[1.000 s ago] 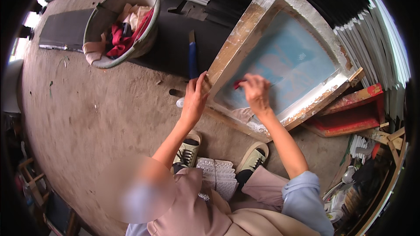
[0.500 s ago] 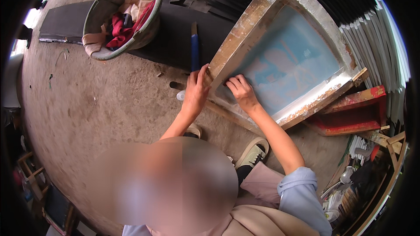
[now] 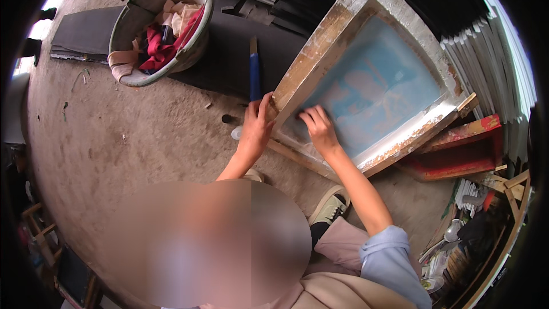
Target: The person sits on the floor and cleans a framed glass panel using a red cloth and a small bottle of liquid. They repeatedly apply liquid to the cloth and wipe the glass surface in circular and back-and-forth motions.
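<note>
From the head camera, a person crouches on a dusty concrete floor (image 3: 114,137) over a large wooden-framed printing screen with pale blue mesh (image 3: 372,88), which lies tilted on the ground at upper right, propped against a red-painted wooden frame (image 3: 457,154). The left hand (image 3: 255,129) is closed around the near left rail of the screen frame, fingers wrapped over its edge, while the right hand (image 3: 319,129) presses curled fingers onto the lower left corner of the mesh; whether it holds a cloth there cannot be told. Against the views from a second and half a second ago, the right hand has slid down and leftward across the mesh toward the corner, and the red scrap seen at its fingertips a second ago no longer shows; the left hand has kept its grip on the rail. That shift reads as rubbing work moving on to the screen's corner, with most of the mesh beyond it showing faded patches. Counted: one blue-meshed screen, one red frame beneath it, one blue-handled flat tool (image 3: 254,71) lying on the dark mat (image 3: 229,57) just beyond the left hand, one round grey metal basin (image 3: 128,77) of red and cream rags (image 3: 163,40) well apart at upper left, two canvas shoes, one (image 3: 330,209) plainly visible, and a stack of white-edged screens (image 3: 492,74) along the right.
</note>
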A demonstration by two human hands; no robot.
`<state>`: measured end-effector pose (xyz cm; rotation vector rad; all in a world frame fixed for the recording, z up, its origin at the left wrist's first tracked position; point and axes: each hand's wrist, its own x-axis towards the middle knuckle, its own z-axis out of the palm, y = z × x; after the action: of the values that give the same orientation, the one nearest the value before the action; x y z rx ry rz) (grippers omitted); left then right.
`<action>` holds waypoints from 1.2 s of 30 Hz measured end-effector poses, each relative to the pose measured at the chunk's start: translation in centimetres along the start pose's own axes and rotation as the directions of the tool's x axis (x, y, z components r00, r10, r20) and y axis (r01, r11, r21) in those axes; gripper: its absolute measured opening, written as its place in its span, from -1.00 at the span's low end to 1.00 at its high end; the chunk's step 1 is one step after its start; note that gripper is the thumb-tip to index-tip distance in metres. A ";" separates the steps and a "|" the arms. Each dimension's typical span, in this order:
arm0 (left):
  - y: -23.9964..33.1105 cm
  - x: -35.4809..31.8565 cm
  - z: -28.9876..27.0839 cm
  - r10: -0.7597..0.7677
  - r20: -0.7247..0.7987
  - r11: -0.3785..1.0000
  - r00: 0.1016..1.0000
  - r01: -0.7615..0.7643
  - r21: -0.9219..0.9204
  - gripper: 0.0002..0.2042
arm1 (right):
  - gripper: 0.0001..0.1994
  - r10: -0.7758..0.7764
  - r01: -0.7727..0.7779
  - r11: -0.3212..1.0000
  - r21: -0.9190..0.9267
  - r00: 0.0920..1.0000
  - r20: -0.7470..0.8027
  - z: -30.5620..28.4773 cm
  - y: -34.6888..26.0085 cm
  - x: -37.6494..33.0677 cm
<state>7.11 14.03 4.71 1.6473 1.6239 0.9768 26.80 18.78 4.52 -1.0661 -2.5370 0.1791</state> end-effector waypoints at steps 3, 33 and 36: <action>-0.3 0.1 -0.3 0.016 0.007 1.000 1.000 -0.016 0.004 -0.23 | -0.80 -0.055 0.058 0.998 -0.039 0.997 0.062 -2.8 1.9 -3.3; 0.1 -0.2 0.1 -0.029 0.000 0.997 1.000 0.028 0.066 -0.22 | -0.87 0.188 -0.250 0.936 -0.248 0.950 -0.248 -6.4 5.9 -3.2; 0.8 -0.1 0.7 -0.023 0.004 0.998 1.000 0.022 0.067 -0.22 | -0.85 0.344 -0.466 0.883 -0.060 0.728 -0.592 -5.2 5.8 -1.9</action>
<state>8.16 13.95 5.01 1.6702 1.6853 0.9161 33.87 21.36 7.22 -1.4911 -1.7817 -0.2655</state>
